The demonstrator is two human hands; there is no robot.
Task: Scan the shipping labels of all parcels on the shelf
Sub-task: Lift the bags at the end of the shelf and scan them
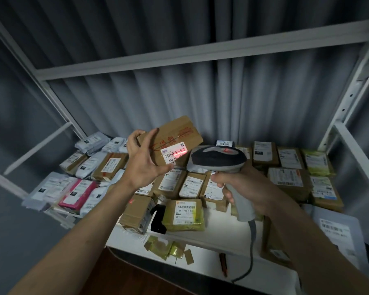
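My left hand (142, 158) grips a flat brown cardboard parcel (175, 133) by its left end and holds it tilted above the shelf. Its white shipping label (175, 154) faces me, with a red scan line across the barcode. My right hand (241, 188) grips the handle of a grey and black barcode scanner (218, 159), whose head points left at that label from a short distance. A grey cable (251, 248) hangs down from the scanner's handle.
The white shelf board (213, 235) carries several labelled parcels: grey and pink mailers (77, 193) at the left, brown boxes (285, 182) and a yellow-green pouch (185, 211) in the middle and right. A black object (158, 219) stands near the front. White uprights (347, 99) frame the bay.
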